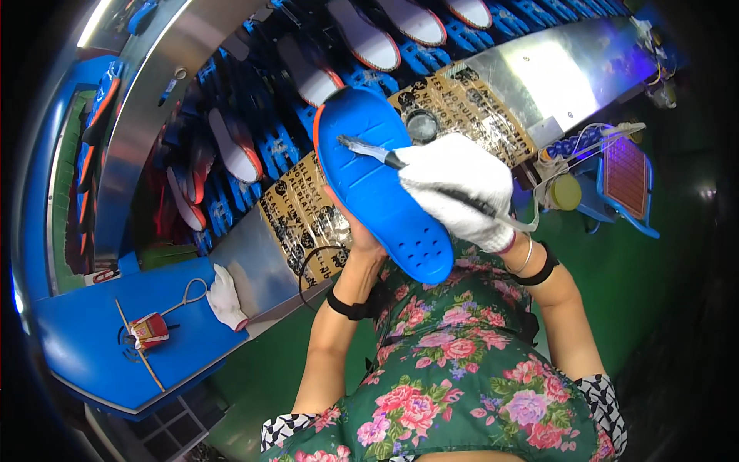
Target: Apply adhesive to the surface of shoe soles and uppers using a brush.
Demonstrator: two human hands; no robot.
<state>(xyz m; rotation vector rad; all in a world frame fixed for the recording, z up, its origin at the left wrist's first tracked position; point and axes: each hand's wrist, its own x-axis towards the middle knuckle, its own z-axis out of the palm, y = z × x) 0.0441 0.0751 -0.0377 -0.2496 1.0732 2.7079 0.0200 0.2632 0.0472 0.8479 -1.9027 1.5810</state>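
My left hand (pixel 360 231), bare, holds a blue shoe sole (pixel 362 181) from below. The sole has an orange edge, shallow grooves towards its far end and small round holes at its near end. My right hand (pixel 458 189), in a white knitted glove, is closed around a brush (pixel 394 159). Its bristles (pixel 356 145) lie over the upper face of the sole, seemingly touching it. Just beyond the glove, a small round dark pot (pixel 422 125) stands on the brown taped covering (pixel 473 104) of the metal ledge.
Several soles with pale faces (pixel 362 38) stand on blue holders (pixel 277 150) along the line beyond the ledge. At left, a blue table (pixel 85 331) bears a white glove (pixel 225 296) and a red carton (pixel 149 331). A blue stool (pixel 627 181) stands at right.
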